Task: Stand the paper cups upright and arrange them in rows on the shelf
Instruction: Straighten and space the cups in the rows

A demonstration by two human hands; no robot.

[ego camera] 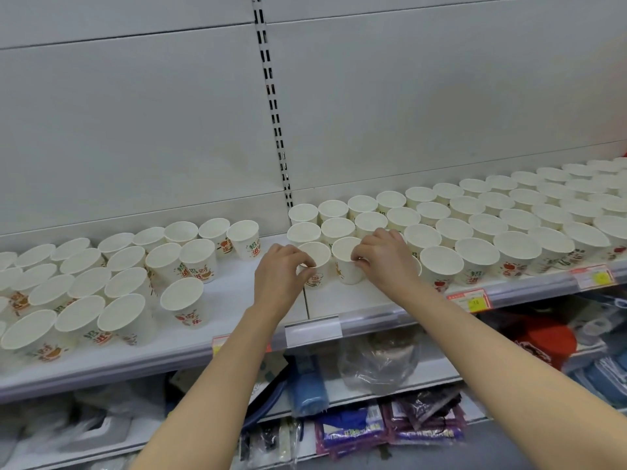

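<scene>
Shelf stock, listed left to right.

1. White metal shelf (237, 300), with a clear plastic price rail along its front edge and a pale grey back panel (135, 130) behind it.

2. Left group of white paper cups with red and green print (84, 283): all upright, mouths up, standing close together in loose, uneven rows that run from the shelf's front edge to the back panel. One cup (183, 300) stands a little apart at the group's right side, toward the front.

3. Slotted metal upright (274, 113) in the back panel, above the gap between the two groups.

4. Left hand (281, 269): fingers curled, thumb and fingertips pinching the near rim of an upright printed paper cup (317, 269) at the middle of the shelf.

5. Right hand (383, 259): fingers curled over the rim of the neighbouring upright printed cup (347, 266), which stands just beside the first one, at the front left corner of the right group.

6. Right group of white printed paper cups (492, 225): upright, packed in tidy rows that stretch to the right edge of view.

7. Red and yellow price labels (471, 298) on the rail under the right group.

8. Lower shelf: blue rolled item (308, 388), clear plastic bag (376, 364), purple packets (390, 425), red item (543, 340); details blurred.
</scene>
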